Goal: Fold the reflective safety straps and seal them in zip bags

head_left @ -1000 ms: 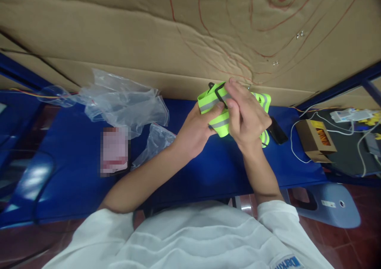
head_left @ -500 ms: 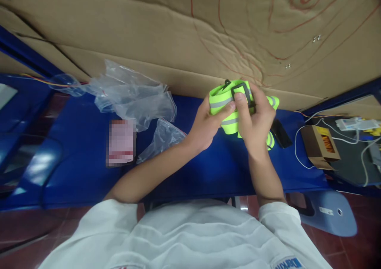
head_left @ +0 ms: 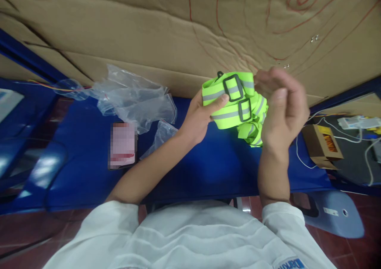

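A bundle of fluorescent yellow-green reflective strap with grey stripes and black plastic buckles is folded in loops above the blue table. My left hand grips its left side, thumb pressed flat on the front layer and fingers behind. Two rectangular buckles face me. Looser folds of the strap hang at the bundle's right and reach down towards the table. Just right of the bundle, my right hand is raised with loosely bent, slightly blurred fingers; nothing shows in it.
Clear plastic bags lie on the blue table to the left, beside a pixelated pinkish item. Cardboard stands along the back. At right are a small cardboard box, white cables and a power strip. A blue-grey stool is below.
My right hand has let go of the strap bundle and moved right. The bundle has shifted slightly left in my left hand, and both its front buckles now show.
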`<state>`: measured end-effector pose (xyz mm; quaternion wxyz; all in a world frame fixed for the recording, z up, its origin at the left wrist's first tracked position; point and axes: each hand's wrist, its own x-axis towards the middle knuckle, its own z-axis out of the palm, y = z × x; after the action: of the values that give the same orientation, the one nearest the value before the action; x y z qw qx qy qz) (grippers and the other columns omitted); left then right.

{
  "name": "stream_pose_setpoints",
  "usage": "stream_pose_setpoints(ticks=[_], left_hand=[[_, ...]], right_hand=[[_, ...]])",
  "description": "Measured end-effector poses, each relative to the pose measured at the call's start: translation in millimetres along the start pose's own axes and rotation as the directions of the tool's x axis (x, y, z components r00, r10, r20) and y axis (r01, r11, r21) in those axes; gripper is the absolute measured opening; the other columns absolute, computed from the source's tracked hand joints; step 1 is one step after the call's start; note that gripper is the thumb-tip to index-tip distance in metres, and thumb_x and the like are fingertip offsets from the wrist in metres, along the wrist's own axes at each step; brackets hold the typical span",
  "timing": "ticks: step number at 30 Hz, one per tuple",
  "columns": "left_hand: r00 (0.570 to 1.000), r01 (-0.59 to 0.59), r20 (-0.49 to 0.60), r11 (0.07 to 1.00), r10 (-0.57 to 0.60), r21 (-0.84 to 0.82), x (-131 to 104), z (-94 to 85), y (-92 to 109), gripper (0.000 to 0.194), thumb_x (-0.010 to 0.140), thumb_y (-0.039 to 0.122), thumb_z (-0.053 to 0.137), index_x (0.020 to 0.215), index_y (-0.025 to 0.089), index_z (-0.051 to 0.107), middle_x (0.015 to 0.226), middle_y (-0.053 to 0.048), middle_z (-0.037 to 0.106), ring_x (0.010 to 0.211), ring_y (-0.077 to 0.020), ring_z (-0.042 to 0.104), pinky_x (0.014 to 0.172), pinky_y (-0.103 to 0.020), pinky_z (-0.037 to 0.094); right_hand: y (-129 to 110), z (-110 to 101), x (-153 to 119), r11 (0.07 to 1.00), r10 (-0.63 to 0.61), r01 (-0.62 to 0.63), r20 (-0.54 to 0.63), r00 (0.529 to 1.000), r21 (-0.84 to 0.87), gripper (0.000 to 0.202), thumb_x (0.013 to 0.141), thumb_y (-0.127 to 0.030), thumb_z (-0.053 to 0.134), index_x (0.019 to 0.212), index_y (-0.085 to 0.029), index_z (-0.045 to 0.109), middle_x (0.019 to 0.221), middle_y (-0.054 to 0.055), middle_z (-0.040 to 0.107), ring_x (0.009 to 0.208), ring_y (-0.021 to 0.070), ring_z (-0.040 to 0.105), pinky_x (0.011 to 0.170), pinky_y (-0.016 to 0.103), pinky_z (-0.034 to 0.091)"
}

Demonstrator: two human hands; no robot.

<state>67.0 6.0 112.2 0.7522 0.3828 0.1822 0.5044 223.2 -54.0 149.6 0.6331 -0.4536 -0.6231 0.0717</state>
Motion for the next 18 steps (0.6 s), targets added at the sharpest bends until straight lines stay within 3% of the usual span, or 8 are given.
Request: stream_pose_setpoints(ticks=[2, 3, 6, 8, 12, 15, 18], left_hand=[[0.996, 0.028, 0.082, 1.000, -0.028, -0.003, 1.4, -3.3, 6.4, 0.053, 0.076, 0.042, 0.094, 0.117, 0.020, 0.068, 0.116, -0.004, 0.077, 0.118, -0.0320, 0.073, 0.101, -0.045, 0.061], [0.991, 0.041, 0.130, 0.999, -0.039, -0.009, 1.4, -4.4, 8.9, 0.052, 0.076, 0.042, 0.094, 0.117, 0.021, 0.069, 0.115, -0.004, 0.077, 0.117, -0.0317, 0.074, 0.100, -0.044, 0.061], [0.967, 0.081, 0.241, 0.997, -0.075, -0.013, 0.4, -5.7, 12.1, 0.046, 0.079, 0.044, 0.091, 0.113, 0.020, 0.070, 0.110, -0.004, 0.078, 0.111, -0.0301, 0.075, 0.091, -0.039, 0.063], [0.959, 0.094, 0.268, 0.996, -0.092, 0.005, 0.4, -5.9, 11.1, 0.044, 0.080, 0.042, 0.091, 0.112, 0.020, 0.070, 0.110, -0.005, 0.078, 0.110, -0.0291, 0.076, 0.088, -0.036, 0.063], [0.951, 0.092, 0.294, 0.995, -0.100, 0.040, 1.9, -6.2, 8.4, 0.045, 0.079, 0.039, 0.092, 0.113, 0.020, 0.070, 0.113, -0.005, 0.078, 0.111, -0.0274, 0.075, 0.091, -0.035, 0.062], [0.945, 0.053, 0.319, 0.996, -0.074, 0.074, 0.6, -6.0, 10.1, 0.044, 0.079, 0.037, 0.092, 0.113, 0.020, 0.071, 0.110, -0.004, 0.078, 0.112, -0.0267, 0.074, 0.096, -0.036, 0.061], [0.934, -0.020, 0.355, 0.990, -0.033, 0.143, -4.1, -3.5, 15.3, 0.047, 0.079, 0.037, 0.093, 0.117, 0.021, 0.071, 0.117, -0.004, 0.077, 0.119, -0.0289, 0.072, 0.103, -0.040, 0.059]], right_hand=[[12.9, -7.0, 9.6, 0.966, 0.173, -0.166, -0.016, 0.985, 0.196, 0.030, 0.111, -0.042, 0.047, 0.128, -0.030, 0.068, 0.123, 0.002, 0.076, 0.114, 0.0205, 0.075, 0.104, 0.042, 0.059], [21.1, -9.4, 12.8, 0.927, 0.272, -0.273, 0.043, 0.961, 0.257, 0.030, 0.110, -0.045, 0.049, 0.126, -0.029, 0.068, 0.122, 0.002, 0.076, 0.113, 0.0202, 0.075, 0.104, 0.041, 0.059], [40.8, -10.2, 13.7, 0.747, 0.504, -0.577, 0.284, 0.815, 0.331, 0.030, 0.103, -0.050, 0.062, 0.113, -0.024, 0.073, 0.112, 0.004, 0.079, 0.108, 0.0226, 0.075, 0.100, 0.042, 0.062], [44.4, -7.0, 9.2, 0.677, 0.557, -0.666, 0.373, 0.742, 0.313, 0.032, 0.098, -0.053, 0.068, 0.107, -0.023, 0.075, 0.104, 0.004, 0.080, 0.109, 0.0247, 0.075, 0.099, 0.042, 0.063], [35.5, -5.7, 1.3, 0.672, 0.561, -0.690, 0.424, 0.711, 0.268, 0.038, 0.091, -0.061, 0.075, 0.105, -0.026, 0.077, 0.100, 0.002, 0.080, 0.117, 0.0269, 0.073, 0.101, 0.040, 0.063], [28.0, -13.5, 0.9, 0.719, 0.499, -0.651, 0.472, 0.727, 0.244, 0.040, 0.088, -0.063, 0.078, 0.106, -0.027, 0.080, 0.103, 0.001, 0.081, 0.118, 0.0275, 0.073, 0.103, 0.040, 0.062], [22.1, -26.0, 1.9, 0.787, 0.359, -0.559, 0.543, 0.759, 0.260, 0.037, 0.092, -0.059, 0.076, 0.110, -0.027, 0.081, 0.105, 0.001, 0.080, 0.117, 0.0265, 0.074, 0.110, 0.043, 0.058]])
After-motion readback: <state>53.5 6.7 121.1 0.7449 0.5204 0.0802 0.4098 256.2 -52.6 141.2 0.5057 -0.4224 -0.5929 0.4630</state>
